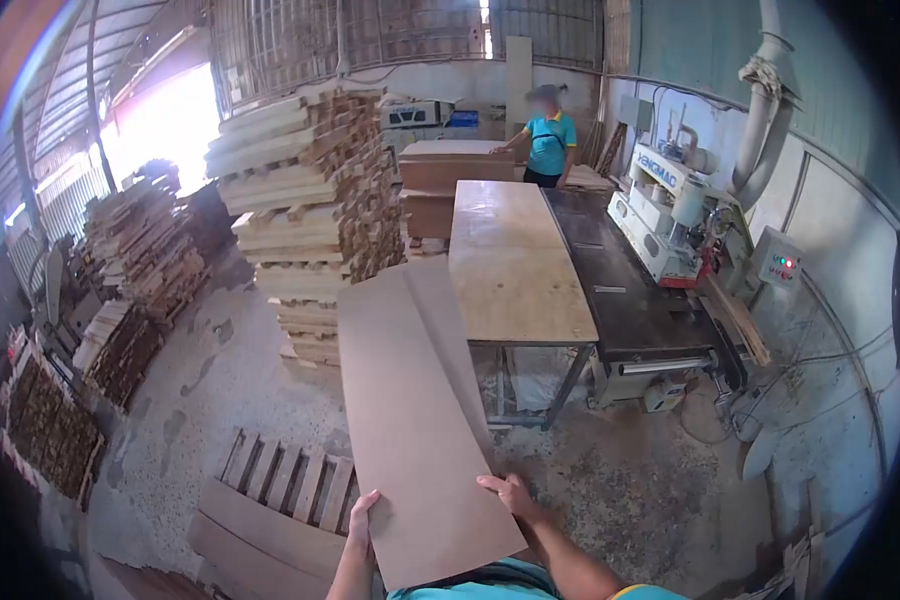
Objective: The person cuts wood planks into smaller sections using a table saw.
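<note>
Two long brown wood-fibre panels [410, 420] lie one on the other in front of me, slightly fanned, with the lower panel [448, 320] showing along the right side. My left hand [363, 515] grips the near left edge, thumb on top and fingers hidden beneath. On the near right edge, my right hand [508, 496] holds on in the same way, its thumb over the top face. The panels' near end is close to my body, and their far end reaches toward the plywood-topped table [520, 260].
A slatted pallet [295, 482] with brown panels [255, 540] on it lies at lower left. Behind it rises a tall timber stack [305, 190]. A white machine [660, 215] stands over a dark bed [630, 280] at right. Another person [548, 145] stands by stacked panels [440, 180] at the back.
</note>
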`<state>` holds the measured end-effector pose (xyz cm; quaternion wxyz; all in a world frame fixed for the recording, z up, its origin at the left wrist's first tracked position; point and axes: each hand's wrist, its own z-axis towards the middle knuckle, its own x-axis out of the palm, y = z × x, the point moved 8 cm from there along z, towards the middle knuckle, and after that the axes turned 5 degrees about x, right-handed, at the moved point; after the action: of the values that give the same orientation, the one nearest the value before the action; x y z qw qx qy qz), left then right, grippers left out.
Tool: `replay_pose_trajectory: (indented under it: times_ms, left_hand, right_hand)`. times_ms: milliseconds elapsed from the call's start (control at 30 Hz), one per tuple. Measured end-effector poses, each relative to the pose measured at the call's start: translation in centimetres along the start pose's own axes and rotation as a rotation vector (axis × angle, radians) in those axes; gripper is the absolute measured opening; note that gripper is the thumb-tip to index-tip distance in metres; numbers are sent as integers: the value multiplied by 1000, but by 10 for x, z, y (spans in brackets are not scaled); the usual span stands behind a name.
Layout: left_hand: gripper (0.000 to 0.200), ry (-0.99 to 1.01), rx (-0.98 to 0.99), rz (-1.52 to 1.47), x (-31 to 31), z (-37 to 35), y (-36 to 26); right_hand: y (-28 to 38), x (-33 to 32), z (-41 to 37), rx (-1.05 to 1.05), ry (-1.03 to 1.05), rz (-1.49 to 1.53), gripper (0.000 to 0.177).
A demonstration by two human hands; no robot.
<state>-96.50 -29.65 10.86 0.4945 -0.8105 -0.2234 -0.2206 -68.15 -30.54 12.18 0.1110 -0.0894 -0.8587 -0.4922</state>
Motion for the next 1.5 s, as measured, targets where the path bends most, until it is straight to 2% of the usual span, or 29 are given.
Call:
replay_pose_trajectory:
  times_ms: [33, 100, 133, 233, 300, 333, 367, 400, 433, 467, 533, 600, 667, 700, 767, 833, 900, 967, 1000, 1067, 1100, 1167, 1233, 1300, 1367, 1433, 1500]
  left_hand:
    - [45, 6, 8, 8, 12, 5, 8]
    - [39, 17, -84, 83, 35, 35, 37]
    - [35, 98, -115, 118, 42, 52, 50]
    - [33, 84, -173, 222, 86, 83, 84]
    - [34, 129, -148, 312, 108, 101, 99]
    - [34, 156, -190, 298, 110, 124, 117]
    - [34, 184, -232, 278, 118, 145, 135]
    - [34, 182, -231, 267, 122, 166, 148]
    - [35, 131, -208, 305, 124, 187, 153]
    - [36, 82, -188, 346, 120, 211, 161]
    - [35, 26, -176, 331, 113, 266, 191]
    - [35, -13, -156, 312, 135, 321, 195]
    - [57, 11, -105, 392, 166, 351, 188]
    - [57, -3, -138, 387, 176, 365, 191]
    - [50, -53, 57, 447, 196, 409, 174]
    - [45, -101, 128, 500, 191, 461, 183]
    - [41, -162, 140, 822, 235, 463, 141]
    - [40, -131, 342, 1016, 263, 475, 120]
    - [40, -127, 313, 1038, 265, 483, 125]
    - [45, -140, 501, 1297, 277, 496, 123]
    - [45, -140, 482, 1310, 287, 495, 123]
    - [49, -253, 580, 1568, 312, 485, 120]
    - [47, -301, 537, 1571, 295, 501, 143]
    - [43, -194, 447, 1443, 330, 484, 137]
    - [41, -141, 484, 1442, 347, 470, 149]
    - [42, -126, 448, 1312, 333, 476, 172]
    - [38, -198, 298, 1004, 300, 481, 205]
  right_hand:
    - [-3, -17, -2, -11, 3, 5, 31]
    - [-4, -59, -7, -96, -33, 209, 32]
    - [-14, -82, 0, -101, -28, 206, 32]
    - [-58, -160, 37, -94, -108, 160, 36]
    - [-77, -187, 54, -123, -48, 367, 44]
    - [-90, -211, 71, -125, -135, 395, 48]
    - [-79, -223, 78, -122, -133, 380, 48]
    - [-70, -238, 83, -151, -251, 300, 51]
    - [-61, -252, 90, -179, -370, 225, 54]
    - [-61, -263, 108, -173, -372, 225, 54]
    - [-68, -299, 139, -11, -431, 227, 60]
    - [-32, -317, 166, -15, -512, 146, 59]
    - [-19, -352, 203, 39, -640, -69, 59]
    - [-30, -371, 225, 73, -649, -76, 59]
    - [-10, -380, 261, 118, -623, -1, 58]
    - [54, -378, 273, -50, -685, -274, 53]
    - [52, -400, 303, -97, -766, -474, 53]
    - [101, -382, 283, -47, -685, -500, 56]
    - [105, -383, 281, -15, -688, -484, 56]
    - [101, -386, 278, 98, -662, -456, 60]
    - [93, -392, 284, 119, -658, -449, 60]
    - [85, -397, 292, -25, -621, -441, 59]
    - [93, -396, 286, 1, -585, -546, 59]
    - [92, -407, 289, -292, -654, -649, 58]
    - [94, -424, 280, -243, -622, -594, 57]
    - [93, -454, 277, -186, -606, -620, 54]
    - [106, -478, 267, -241, -601, -608, 53]
